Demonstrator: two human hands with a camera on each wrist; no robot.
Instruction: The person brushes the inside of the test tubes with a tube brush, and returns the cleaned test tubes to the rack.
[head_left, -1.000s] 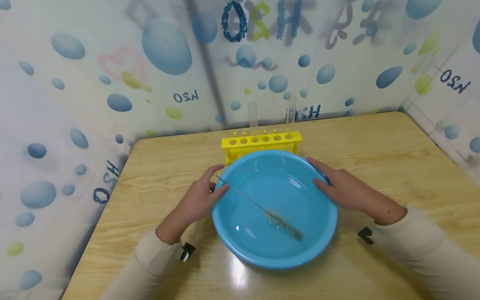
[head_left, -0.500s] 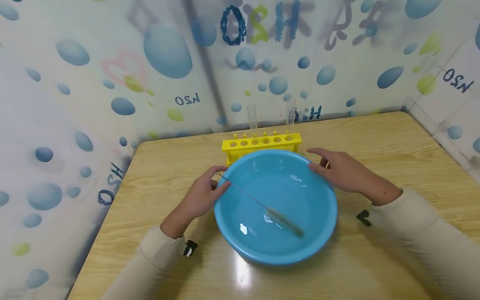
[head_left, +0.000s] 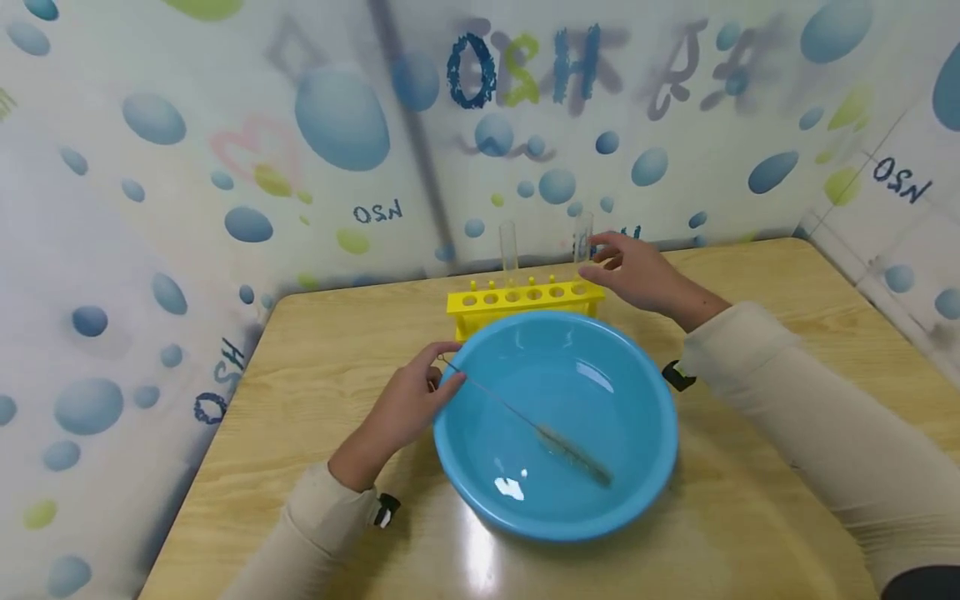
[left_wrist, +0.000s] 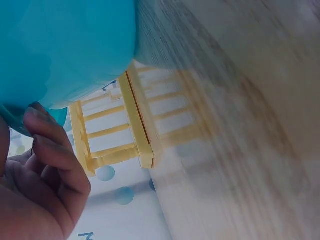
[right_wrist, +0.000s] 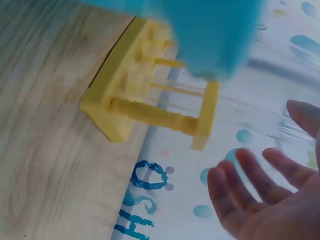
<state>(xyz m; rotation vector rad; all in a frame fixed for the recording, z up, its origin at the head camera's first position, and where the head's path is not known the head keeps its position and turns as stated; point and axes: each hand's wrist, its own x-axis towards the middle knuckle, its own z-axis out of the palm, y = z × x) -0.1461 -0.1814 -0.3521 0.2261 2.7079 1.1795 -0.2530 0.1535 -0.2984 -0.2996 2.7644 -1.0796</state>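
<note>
A blue basin (head_left: 555, 525) stands on the table with a wire-handled brush (head_left: 573, 456) lying across it, bristles inside. My left hand (head_left: 408, 396) grips the basin's left rim, beside the brush's looped handle end; in the left wrist view the hand (left_wrist: 47, 175) has its fingers curled at the rim. Behind the basin is a yellow rack (head_left: 525, 298) holding two clear test tubes, one near the middle (head_left: 509, 250) and one at the right end (head_left: 582, 237). My right hand (head_left: 641, 275) is beside the right tube, fingers apart; the right wrist view shows this hand (right_wrist: 265, 195) not gripping it.
The wooden table (head_left: 322, 333) extends on both sides of the basin. A patterned wall (head_left: 300, 150) rises directly behind the table's back edge, with another wall section (head_left: 900, 217) at the right. The basin's far rim overlaps the rack's lower front in the head view.
My right hand has left the basin's right rim and moved up and back to the right test tube. The left hand stays on the rim.
</note>
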